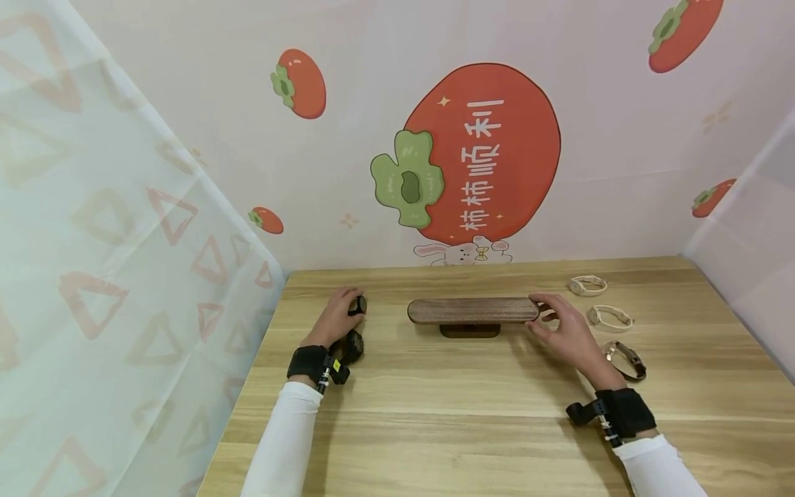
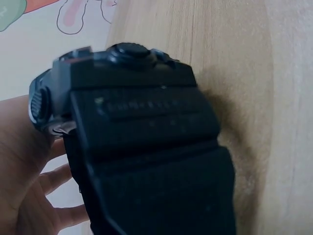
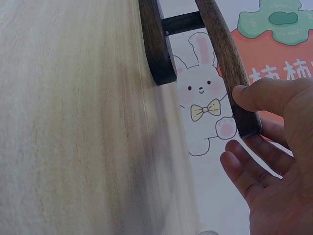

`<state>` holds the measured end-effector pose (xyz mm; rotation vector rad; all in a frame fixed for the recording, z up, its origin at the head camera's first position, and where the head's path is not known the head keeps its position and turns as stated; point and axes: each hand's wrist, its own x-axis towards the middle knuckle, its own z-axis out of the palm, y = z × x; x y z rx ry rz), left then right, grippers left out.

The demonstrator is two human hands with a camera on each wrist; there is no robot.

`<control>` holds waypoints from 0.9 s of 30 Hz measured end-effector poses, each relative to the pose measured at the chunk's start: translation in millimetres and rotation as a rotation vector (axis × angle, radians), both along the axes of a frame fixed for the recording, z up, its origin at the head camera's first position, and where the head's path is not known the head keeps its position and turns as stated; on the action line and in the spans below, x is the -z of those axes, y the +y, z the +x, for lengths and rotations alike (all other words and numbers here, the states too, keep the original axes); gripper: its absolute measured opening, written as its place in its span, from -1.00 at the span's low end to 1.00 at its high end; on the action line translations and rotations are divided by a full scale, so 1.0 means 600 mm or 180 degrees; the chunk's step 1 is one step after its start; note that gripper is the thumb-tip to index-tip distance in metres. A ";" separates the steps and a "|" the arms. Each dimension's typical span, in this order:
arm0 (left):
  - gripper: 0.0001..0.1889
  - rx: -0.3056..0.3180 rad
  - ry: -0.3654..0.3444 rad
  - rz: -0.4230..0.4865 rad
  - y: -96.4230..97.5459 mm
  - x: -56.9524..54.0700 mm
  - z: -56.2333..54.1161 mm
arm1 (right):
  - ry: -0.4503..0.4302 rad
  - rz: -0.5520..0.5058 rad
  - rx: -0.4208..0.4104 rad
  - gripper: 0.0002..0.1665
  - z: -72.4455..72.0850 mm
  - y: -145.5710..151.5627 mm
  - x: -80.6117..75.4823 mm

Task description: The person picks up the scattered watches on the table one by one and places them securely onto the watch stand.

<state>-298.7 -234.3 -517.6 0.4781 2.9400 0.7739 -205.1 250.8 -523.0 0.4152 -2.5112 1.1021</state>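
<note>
A dark brown wooden stand (image 1: 472,310), with a long rounded bar above a small base, stands at the table's middle back. My right hand (image 1: 562,328) pinches the bar's right end. In the right wrist view the thumb (image 3: 249,98) lies on one face and fingertips are behind it. At the left, my left hand (image 1: 332,319) has thumb and fingers about a small black watch (image 1: 358,304); the contact is partly hidden. A bulky black watch (image 1: 354,346) stands just nearer, by that wrist. Its strap (image 2: 156,161) fills much of the left wrist view and hides the fingertips.
Right of the right hand, two pale watches (image 1: 588,285) (image 1: 611,317) and a dark-strapped watch (image 1: 627,360) lie on the wooden table (image 1: 447,442). Printed cloth walls (image 1: 335,179) close off the back and both sides.
</note>
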 end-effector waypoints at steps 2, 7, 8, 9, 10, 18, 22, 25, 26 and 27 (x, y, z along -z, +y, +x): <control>-0.39 -0.0019 0.0010 -0.0010 0.001 -0.001 0.002 | 0.0007 0.0005 0.0004 -0.34 0.000 0.000 0.001; -0.41 -0.0095 0.0047 -0.0082 0.003 -0.006 0.007 | 0.0004 0.0024 0.0002 -0.34 -0.002 0.001 0.002; -0.40 -0.0117 0.0038 -0.0091 0.003 -0.006 0.007 | -0.0003 0.0023 0.0002 -0.34 -0.002 0.001 0.002; -0.39 -0.0128 0.0042 -0.0106 0.003 -0.007 0.006 | -0.0008 0.0023 0.0002 -0.34 -0.002 0.001 0.002; -0.38 -0.0138 0.0037 -0.0124 0.003 -0.007 0.006 | -0.0016 0.0023 0.0004 -0.34 -0.002 0.001 0.002; -0.35 -0.0115 0.0072 -0.0275 0.000 -0.007 0.005 | -0.0071 0.0030 0.0013 -0.34 -0.001 0.002 0.003; -0.35 -0.0110 0.0103 -0.0308 -0.001 -0.004 0.003 | -0.0067 0.0037 -0.0001 -0.34 -0.001 0.001 0.002; -0.36 -0.0106 0.0142 -0.0343 0.000 -0.004 0.002 | -0.0063 0.0028 -0.0004 -0.34 -0.001 0.001 0.001; -0.37 -0.0112 0.0142 -0.0352 0.001 -0.004 0.002 | -0.0066 0.0023 -0.0006 -0.34 -0.001 0.001 0.000; -0.37 -0.0120 0.0136 -0.0357 0.001 -0.004 0.002 | -0.0070 0.0021 -0.0006 -0.34 -0.001 0.001 0.000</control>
